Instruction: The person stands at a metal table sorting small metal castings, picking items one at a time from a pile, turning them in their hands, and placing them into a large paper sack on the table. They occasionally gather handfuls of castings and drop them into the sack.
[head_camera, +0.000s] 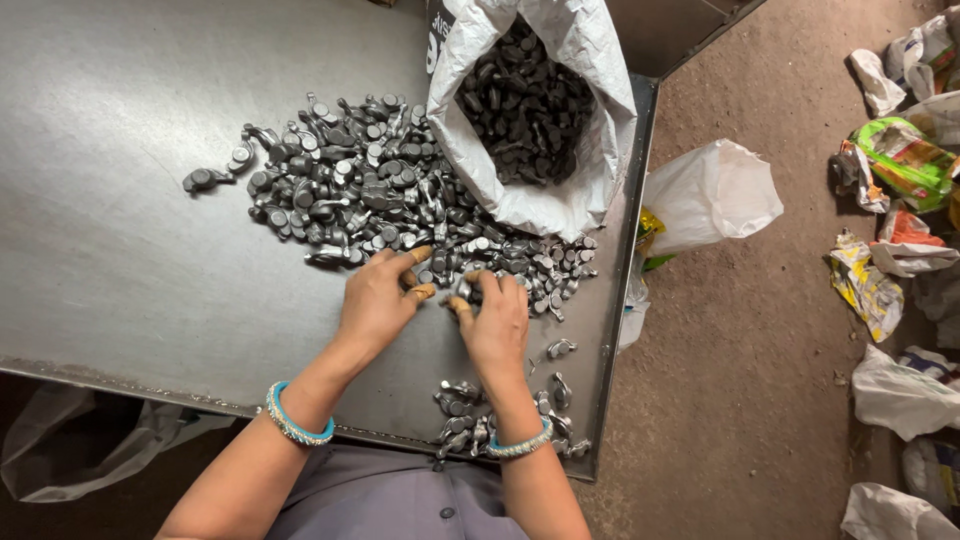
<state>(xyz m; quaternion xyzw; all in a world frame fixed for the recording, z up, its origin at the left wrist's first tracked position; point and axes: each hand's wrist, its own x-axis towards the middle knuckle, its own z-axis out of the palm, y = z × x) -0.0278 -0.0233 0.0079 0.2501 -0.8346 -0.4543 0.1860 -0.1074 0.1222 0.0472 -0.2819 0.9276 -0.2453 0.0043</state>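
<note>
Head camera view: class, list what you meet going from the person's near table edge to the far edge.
Small heap of metal parts → right hand and left hand → large pile of metal parts → white sack of parts.

Grey sheet-metal table (120, 250) with raised rim, surface scuffed. Large loose heap of dark forged metal parts (370, 185) spread across the middle, reaching toward the right edge. One stray part (203, 179) lying apart at the heap's left fringe. White woven sack (560, 150) at the far right corner, mouth open and facing the heap, filled with like parts. Smaller cluster of parts (470, 420) against the near edge, close to the near right corner. Two single parts (560, 365) between that cluster and the main heap. Left portion of the surface bearing nothing but wear marks.
</note>
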